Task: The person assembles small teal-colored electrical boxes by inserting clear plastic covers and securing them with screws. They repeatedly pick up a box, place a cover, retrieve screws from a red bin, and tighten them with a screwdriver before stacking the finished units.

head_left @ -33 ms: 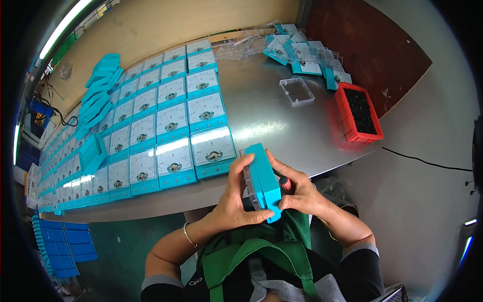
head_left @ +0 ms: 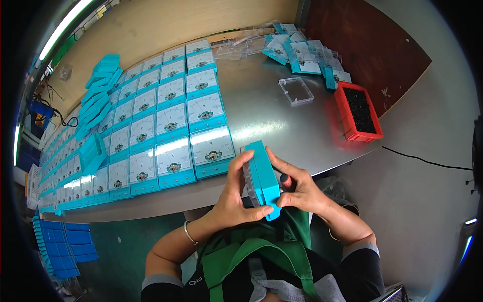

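A turquoise panel meter (head_left: 263, 176) with a clear front cover is held on edge above my lap, its clear front turned left. My left hand (head_left: 236, 189) grips it from the left, thumb at the lower end and fingers at the upper edge. From the other side, my right hand (head_left: 301, 189) is closed on the turquoise back, with the thumb near the lower corner. A dark handle with a reddish end (head_left: 286, 181), perhaps a screwdriver's, is tucked in the right hand; the rest of it is hidden.
Rows of turquoise meters (head_left: 173, 158) cover the table's left side, with loose turquoise housings (head_left: 95, 108) piled on them. A clear frame cover (head_left: 296, 91) lies on the metal tabletop (head_left: 256, 108). At right stands a red bin (head_left: 358, 113) of small black parts, near more meters (head_left: 307, 55).
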`<move>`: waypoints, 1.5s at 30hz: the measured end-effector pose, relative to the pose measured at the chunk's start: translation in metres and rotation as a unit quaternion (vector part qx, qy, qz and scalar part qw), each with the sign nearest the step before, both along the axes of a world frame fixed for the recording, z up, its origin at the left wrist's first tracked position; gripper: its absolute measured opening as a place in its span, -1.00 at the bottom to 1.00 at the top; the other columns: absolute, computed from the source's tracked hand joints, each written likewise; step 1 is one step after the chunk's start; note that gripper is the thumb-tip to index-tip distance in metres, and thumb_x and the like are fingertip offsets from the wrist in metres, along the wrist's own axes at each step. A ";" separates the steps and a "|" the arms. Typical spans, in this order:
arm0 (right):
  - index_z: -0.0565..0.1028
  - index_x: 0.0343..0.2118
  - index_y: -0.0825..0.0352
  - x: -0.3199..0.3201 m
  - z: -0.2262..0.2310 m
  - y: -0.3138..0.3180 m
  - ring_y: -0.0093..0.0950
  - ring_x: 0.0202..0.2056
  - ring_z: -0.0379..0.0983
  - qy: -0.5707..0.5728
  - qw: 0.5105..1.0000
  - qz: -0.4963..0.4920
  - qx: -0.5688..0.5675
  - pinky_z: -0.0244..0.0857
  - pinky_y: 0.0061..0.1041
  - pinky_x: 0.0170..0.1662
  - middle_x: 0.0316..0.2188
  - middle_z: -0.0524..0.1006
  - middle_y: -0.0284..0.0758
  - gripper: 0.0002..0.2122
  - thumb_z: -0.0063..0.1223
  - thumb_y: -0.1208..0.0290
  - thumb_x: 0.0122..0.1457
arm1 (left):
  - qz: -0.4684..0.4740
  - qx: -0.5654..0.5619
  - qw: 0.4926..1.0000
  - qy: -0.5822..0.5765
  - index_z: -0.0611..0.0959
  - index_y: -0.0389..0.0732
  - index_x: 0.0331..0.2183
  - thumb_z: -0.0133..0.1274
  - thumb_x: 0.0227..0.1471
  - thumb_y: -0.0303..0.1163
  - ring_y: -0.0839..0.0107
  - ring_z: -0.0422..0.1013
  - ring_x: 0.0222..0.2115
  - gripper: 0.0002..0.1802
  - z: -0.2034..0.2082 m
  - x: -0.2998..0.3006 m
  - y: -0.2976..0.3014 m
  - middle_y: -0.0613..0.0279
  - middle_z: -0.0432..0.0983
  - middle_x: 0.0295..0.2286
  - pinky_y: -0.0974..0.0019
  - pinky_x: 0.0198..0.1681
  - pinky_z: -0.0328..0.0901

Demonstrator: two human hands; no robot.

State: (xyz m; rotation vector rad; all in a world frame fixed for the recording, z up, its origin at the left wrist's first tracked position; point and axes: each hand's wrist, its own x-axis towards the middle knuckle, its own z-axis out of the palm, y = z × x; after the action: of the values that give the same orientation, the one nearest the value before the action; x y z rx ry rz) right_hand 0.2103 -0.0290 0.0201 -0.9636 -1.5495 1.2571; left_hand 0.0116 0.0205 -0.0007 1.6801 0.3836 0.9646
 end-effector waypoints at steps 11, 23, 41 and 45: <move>0.48 -0.17 0.49 0.026 0.015 0.017 -0.58 -0.56 0.33 -0.212 0.930 -0.251 0.164 0.24 -0.57 -0.51 -0.56 0.45 -0.33 -0.59 0.30 0.35 -0.05 | 0.211 0.316 0.915 0.137 0.19 -0.01 0.17 0.43 -0.46 -0.17 -0.24 -0.07 0.17 0.14 0.006 0.032 0.016 -0.32 -0.14 0.17 -0.25 0.09 0.00; 0.59 -0.39 0.32 0.108 -0.010 0.162 -0.22 -0.44 0.52 -0.371 0.882 -0.289 0.039 0.36 -0.30 -0.32 -0.48 0.56 -0.16 -0.72 0.16 0.16 0.01 | 0.017 0.455 0.799 0.393 0.40 -0.21 0.01 0.30 -0.29 -0.36 -0.15 0.21 0.05 -0.26 0.010 0.049 0.098 -0.17 0.19 0.04 0.01 0.10 0.19; 0.49 -0.37 0.28 0.193 0.011 0.233 -0.28 -0.39 0.54 -0.738 0.557 -0.237 0.296 0.40 -0.33 -0.42 -0.47 0.54 -0.23 -0.88 0.00 0.51 -0.01 | 0.140 0.376 0.738 0.542 0.32 -0.23 0.06 0.27 -0.18 -0.31 -0.02 0.07 0.16 -0.25 0.017 0.053 0.201 -0.14 0.13 0.10 -0.02 0.12 0.13; 0.48 -0.36 0.28 0.176 0.049 0.151 -0.27 -0.48 0.49 -0.603 0.651 -0.281 0.366 0.34 -0.33 -0.49 -0.50 0.48 -0.22 -0.83 0.02 0.59 -0.08 | 0.133 0.361 0.847 0.367 0.29 -0.27 0.09 0.16 -0.04 -0.20 -0.04 0.11 0.15 -0.29 0.019 0.048 0.172 -0.15 0.10 0.14 -0.03 0.12 0.14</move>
State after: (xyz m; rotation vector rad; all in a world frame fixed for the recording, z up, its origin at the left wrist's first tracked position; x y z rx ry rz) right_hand 0.3859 0.1219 0.0687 -1.5990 -2.1058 -0.7250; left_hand 0.0592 0.1930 0.0178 2.7503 0.8497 0.6399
